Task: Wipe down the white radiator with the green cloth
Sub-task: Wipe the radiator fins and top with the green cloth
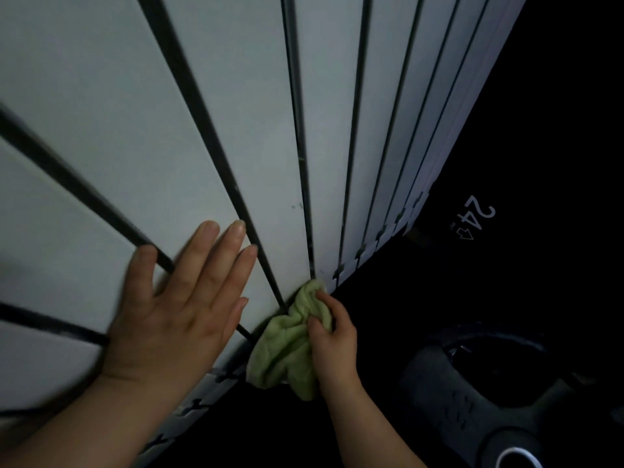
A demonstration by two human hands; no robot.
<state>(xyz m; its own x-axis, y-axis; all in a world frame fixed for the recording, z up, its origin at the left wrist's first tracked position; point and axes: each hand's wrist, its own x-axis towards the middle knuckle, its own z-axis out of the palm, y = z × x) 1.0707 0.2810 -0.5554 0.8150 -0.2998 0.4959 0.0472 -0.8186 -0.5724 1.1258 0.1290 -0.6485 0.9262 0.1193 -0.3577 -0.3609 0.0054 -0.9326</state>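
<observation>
The white radiator (pixel 236 113) fills most of the view, its flat panels split by dark vertical gaps that fan out from the bottom. My left hand (pixel 179 305) lies flat against a panel with fingers straight and spread. My right hand (pixel 334 336) grips the crumpled green cloth (pixel 287 346) and holds it against the radiator's lower edge, where two gaps end. Part of the cloth hangs below the edge.
To the right of the radiator the floor is dark, with a white "24" marking (pixel 476 216) on it. A dark rounded object with a pale ring (pixel 499 400) sits at the lower right. Notched end caps line the radiator's bottom edge (pixel 364 255).
</observation>
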